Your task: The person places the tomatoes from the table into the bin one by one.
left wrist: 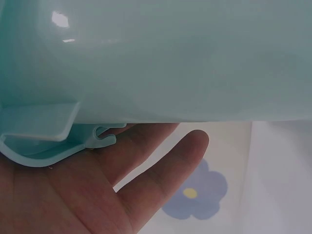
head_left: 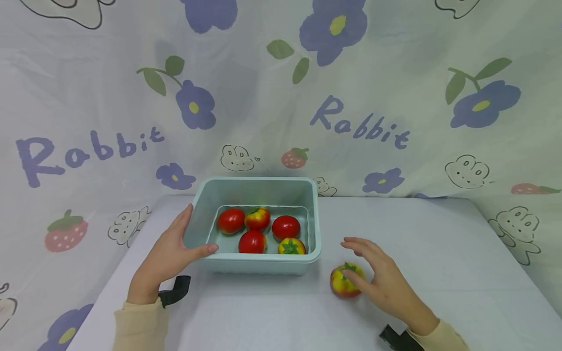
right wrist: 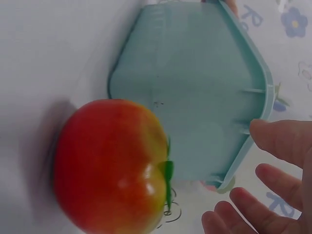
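Observation:
A light teal plastic bin (head_left: pixel 254 264) stands on the white table, with several red and yellow tomatoes (head_left: pixel 252 242) inside it. My left hand (head_left: pixel 164 253) holds the bin's front left corner, thumb over the rim and fingers along the outer left side. In the left wrist view, part of the left hand (left wrist: pixel 112 180) shows below the bin's wall (left wrist: pixel 170 63). One more tomato (head_left: pixel 340 287), red with a yellow top and green leaves, sits on the table right of the bin. Over it hovers my right hand (head_left: pixel 388 287), its fingers spread apart; the right wrist view shows these fingertips (right wrist: pixel 239 195) away from the tomato (right wrist: pixel 109 170).
White cloth covers the table (head_left: pixel 421 243). Behind it hangs a curtain (head_left: pixel 259 97) printed with flowers, rabbits and strawberries, close to the bin's far side. Black straps (head_left: pixel 175 291) sit at both wrists.

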The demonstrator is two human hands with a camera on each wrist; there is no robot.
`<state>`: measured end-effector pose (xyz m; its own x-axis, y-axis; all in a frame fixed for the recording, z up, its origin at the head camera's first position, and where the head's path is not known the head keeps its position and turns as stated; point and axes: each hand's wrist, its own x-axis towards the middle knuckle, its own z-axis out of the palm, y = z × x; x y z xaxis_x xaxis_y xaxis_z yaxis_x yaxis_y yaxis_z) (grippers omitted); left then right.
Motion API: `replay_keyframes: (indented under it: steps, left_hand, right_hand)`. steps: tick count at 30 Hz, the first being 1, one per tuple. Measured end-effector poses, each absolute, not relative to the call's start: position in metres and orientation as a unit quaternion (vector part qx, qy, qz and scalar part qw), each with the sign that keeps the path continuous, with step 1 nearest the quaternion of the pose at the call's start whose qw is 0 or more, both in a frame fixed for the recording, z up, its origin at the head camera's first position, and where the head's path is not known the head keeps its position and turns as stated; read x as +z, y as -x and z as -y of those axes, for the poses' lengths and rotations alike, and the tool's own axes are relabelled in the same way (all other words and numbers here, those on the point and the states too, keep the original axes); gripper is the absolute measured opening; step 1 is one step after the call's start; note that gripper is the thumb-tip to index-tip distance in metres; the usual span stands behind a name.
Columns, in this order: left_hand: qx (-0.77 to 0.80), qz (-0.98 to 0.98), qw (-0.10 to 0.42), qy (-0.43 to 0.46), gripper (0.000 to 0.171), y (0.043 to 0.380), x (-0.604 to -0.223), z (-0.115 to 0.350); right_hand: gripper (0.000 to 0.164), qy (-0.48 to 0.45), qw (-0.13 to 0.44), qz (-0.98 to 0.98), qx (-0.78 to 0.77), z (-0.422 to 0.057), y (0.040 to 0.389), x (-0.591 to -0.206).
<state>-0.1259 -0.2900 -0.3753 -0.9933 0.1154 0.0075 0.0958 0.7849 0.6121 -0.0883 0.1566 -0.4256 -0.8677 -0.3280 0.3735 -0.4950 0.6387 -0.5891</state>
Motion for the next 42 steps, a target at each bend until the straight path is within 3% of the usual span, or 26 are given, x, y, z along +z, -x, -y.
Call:
replay_keyframes:
  steps: [15,32,42]
  left_hand:
    - [0.326,-0.943,0.014,-0.056,0.12,0.125,-0.375,0.29]
    - [0.326,-0.944,0.015,-0.051,0.119,0.124,-0.375,0.289]
    - [0.329,-0.943,0.015,-0.054,0.12,0.125,-0.376,0.29]
  right_hand:
    - [0.061,-0.22,0.102,0.89,0.385,-0.169,0.083,-0.445]
    - [0.068,-0.19,-0.009,0.87,0.455,-0.178,0.085,-0.458]
    - [0.072,-0.183,-0.037,0.88,0.438,-0.177,0.085,-0.461]
